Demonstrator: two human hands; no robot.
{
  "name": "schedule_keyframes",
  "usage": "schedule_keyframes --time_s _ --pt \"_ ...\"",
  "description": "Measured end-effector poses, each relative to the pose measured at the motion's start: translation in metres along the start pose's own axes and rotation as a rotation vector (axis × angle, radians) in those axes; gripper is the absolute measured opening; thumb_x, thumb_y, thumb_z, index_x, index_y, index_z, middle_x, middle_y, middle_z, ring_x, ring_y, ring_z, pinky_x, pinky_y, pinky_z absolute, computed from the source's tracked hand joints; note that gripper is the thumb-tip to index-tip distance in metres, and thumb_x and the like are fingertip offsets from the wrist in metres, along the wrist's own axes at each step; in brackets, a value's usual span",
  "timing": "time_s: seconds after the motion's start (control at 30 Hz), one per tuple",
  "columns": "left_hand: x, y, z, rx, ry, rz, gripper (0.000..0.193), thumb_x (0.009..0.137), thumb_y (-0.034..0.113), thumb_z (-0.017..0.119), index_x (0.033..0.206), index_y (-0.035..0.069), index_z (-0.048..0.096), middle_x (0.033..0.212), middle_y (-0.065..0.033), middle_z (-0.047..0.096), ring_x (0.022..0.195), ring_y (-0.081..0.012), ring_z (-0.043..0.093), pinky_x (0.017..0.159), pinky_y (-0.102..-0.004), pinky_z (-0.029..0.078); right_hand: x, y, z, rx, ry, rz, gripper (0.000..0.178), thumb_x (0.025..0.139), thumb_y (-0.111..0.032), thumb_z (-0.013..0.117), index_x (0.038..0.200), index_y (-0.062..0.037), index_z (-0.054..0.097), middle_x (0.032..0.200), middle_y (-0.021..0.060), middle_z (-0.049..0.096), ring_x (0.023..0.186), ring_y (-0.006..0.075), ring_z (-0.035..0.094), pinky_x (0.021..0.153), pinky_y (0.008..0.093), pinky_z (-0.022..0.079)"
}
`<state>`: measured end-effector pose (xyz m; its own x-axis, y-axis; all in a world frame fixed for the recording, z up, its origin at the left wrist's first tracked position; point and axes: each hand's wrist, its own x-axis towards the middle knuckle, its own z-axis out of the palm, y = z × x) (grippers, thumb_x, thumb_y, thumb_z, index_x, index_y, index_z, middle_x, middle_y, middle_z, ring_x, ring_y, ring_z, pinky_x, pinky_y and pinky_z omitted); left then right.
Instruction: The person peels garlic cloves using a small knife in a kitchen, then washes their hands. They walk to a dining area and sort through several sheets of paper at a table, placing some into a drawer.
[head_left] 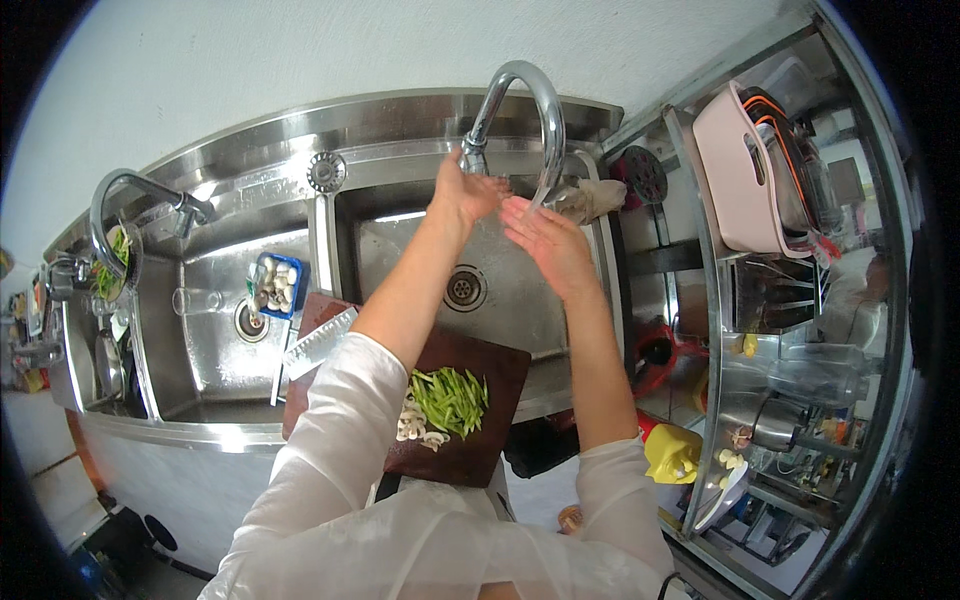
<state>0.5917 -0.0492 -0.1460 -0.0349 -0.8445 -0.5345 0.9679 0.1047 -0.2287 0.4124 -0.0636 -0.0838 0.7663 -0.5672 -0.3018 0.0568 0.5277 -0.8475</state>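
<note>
My left hand is raised at the base of the right-hand chrome faucet. Its thumb points up by the faucet body, and the fingers stretch toward the spout with nothing in them. Close by, my right hand lies open with fingers extended, right under the spout end, where a thin clear stream seems to fall. Both hands are over the right steel sink basin. Below my arms, a brown cutting board bears sliced green vegetable pieces and sliced mushrooms.
A broad blade lies on the board's left part. In the left basin are a blue tray of white mushrooms and a clear glass. A second faucet stands far left. To the right, a metal shelf holds a pink bin.
</note>
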Motion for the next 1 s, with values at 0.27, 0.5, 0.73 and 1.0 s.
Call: schedule_keyframes --time_s 0.27,0.5,0.73,1.0 --pt "-0.011 -0.004 -0.053 1.592 -0.093 0.407 0.085 0.078 0.067 0.043 0.124 -0.005 0.042 0.128 -0.0259 0.04 0.127 -0.0356 0.029 0.105 -0.0494 0.016 -0.04 0.065 -0.092 -0.772 -0.108 0.24 0.04 0.088 -0.023 0.05 0.124 -0.0069 0.048 0.128 0.0196 0.045 0.123 0.0321 0.037 0.1 0.0426 0.031" --pt "-0.146 0.059 0.009 2.253 -0.039 0.308 0.073 0.078 0.062 0.051 0.111 -0.003 0.057 0.118 -0.0186 0.054 0.107 -0.0327 0.053 0.09 -0.041 0.04 -0.079 -0.067 -0.02 -1.003 -0.201 0.153 0.042 0.088 -0.03 0.052 0.122 -0.0047 0.051 0.127 0.0129 0.048 0.115 0.0246 0.048 0.097 0.035 0.036" --pt "-0.176 0.006 -0.01 2.255 -0.038 0.689 0.059 0.082 0.046 0.053 0.128 0.01 0.043 0.14 -0.0093 0.031 0.132 -0.0291 0.02 0.103 -0.0595 0.012 -0.066 0.017 -0.136 -1.482 -0.029 -0.112 0.043 0.088 -0.032 0.05 0.119 -0.002 0.051 0.121 0.0146 0.052 0.109 0.0246 0.051 0.091 0.0364 0.04" --pt "-0.413 -0.024 -0.014 2.25 -0.172 0.62 0.062 0.082 0.052 0.053 0.129 0.012 0.044 0.132 -0.0143 0.042 0.129 -0.0274 0.03 0.103 -0.0438 0.027 -0.123 -0.097 0.016 -1.52 -0.438 0.092 0.042 0.086 -0.025 0.056 0.117 0.0014 0.052 0.109 0.0116 0.059 0.101 0.0173 0.054 0.087 0.0283 0.04"
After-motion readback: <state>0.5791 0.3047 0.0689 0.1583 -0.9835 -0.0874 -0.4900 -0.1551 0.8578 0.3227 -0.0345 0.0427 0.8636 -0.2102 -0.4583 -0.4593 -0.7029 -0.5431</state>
